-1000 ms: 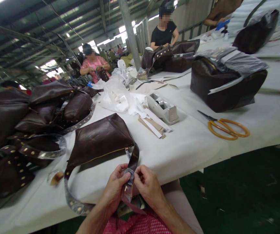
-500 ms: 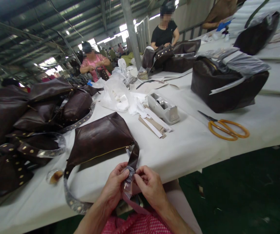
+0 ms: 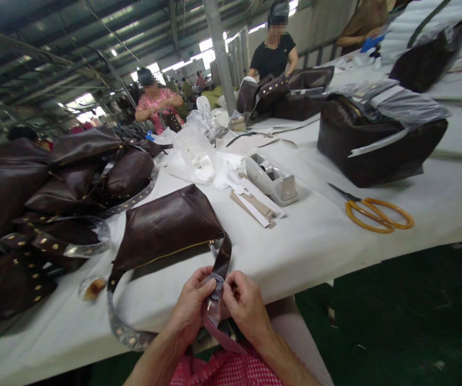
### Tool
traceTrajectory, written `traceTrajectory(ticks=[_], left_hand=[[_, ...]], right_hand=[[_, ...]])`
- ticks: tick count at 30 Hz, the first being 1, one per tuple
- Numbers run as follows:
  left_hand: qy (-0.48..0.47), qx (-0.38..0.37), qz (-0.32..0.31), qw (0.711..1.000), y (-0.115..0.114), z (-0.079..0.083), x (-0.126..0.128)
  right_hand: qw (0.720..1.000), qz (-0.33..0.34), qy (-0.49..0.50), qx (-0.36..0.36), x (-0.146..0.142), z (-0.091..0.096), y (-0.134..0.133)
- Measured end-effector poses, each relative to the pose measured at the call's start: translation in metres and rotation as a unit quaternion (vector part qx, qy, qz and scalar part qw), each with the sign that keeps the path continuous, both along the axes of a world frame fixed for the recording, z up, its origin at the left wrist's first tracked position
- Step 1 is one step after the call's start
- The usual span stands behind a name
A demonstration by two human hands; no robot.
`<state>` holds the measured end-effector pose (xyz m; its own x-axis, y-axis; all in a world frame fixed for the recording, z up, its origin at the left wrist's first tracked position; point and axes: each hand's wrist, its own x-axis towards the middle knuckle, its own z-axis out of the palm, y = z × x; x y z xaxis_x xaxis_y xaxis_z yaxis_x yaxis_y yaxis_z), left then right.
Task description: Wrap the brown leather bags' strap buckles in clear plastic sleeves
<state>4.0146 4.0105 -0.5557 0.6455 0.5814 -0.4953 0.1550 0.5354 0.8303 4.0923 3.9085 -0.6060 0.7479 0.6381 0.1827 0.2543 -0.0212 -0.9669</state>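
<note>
A dark brown leather bag (image 3: 170,228) with a gold zip lies on the table near its front edge. Its strap (image 3: 223,256) runs off the right end down to my hands, where clear plastic film (image 3: 213,305) wraps part of it. My left hand (image 3: 192,300) is closed round the wrapped strap, thumb on top. Just right of the strap, my right hand (image 3: 247,305) is pinched by the film's edge; what its fingertips hold, if anything, is too small to see. The strap's studded, film-covered part (image 3: 124,329) loops over the table edge at left.
Piled brown bags (image 3: 73,177) fill the left side. Beyond the bag are a tape dispenser (image 3: 271,179), card strips (image 3: 255,201) and white plastic (image 3: 194,153). Orange-handled scissors (image 3: 375,212) and another bag (image 3: 379,139) lie right. Two co-workers handle bags across the table.
My right hand has drawn slightly away from the strap, its fingers curled tighter. My left hand keeps its hold on the strap. The whole view has shifted a little.
</note>
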Motion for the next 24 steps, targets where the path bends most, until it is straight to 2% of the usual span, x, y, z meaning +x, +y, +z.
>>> traceTrajectory(ticks=[3, 7, 12, 14, 17, 19, 22, 24], left_hand=[[0.001, -0.016, 0.003, 1.0, 0.001, 0.001, -0.001], [-0.002, -0.028, 0.001, 1.0, 0.0, 0.002, -0.001], [0.001, -0.028, -0.027, 0.999, -0.003, 0.004, -0.006], [-0.003, -0.026, -0.034, 0.999, -0.003, 0.003, -0.008], [-0.012, -0.027, -0.008, 1.0, -0.003, 0.002, -0.006], [-0.017, -0.061, -0.003, 0.998, -0.002, 0.003, -0.003], [-0.029, -0.128, -0.021, 0.991, 0.001, 0.009, 0.0], [-0.037, -0.169, -0.043, 0.984, 0.005, 0.014, -0.001]], right_hand=[[0.996, -0.025, -0.08, -0.018, -0.003, 0.0, 0.001], [0.993, -0.042, -0.108, -0.029, -0.007, -0.005, 0.002], [0.983, -0.063, -0.173, -0.021, 0.008, -0.01, 0.0], [0.983, -0.045, -0.177, -0.013, 0.015, -0.008, -0.002], [0.988, 0.009, -0.153, 0.002, 0.018, -0.004, -0.007], [0.986, 0.016, -0.165, 0.018, 0.018, -0.003, -0.011], [0.964, 0.012, -0.265, 0.024, 0.023, -0.005, -0.017], [0.931, 0.003, -0.366, 0.011, 0.032, -0.006, -0.019]])
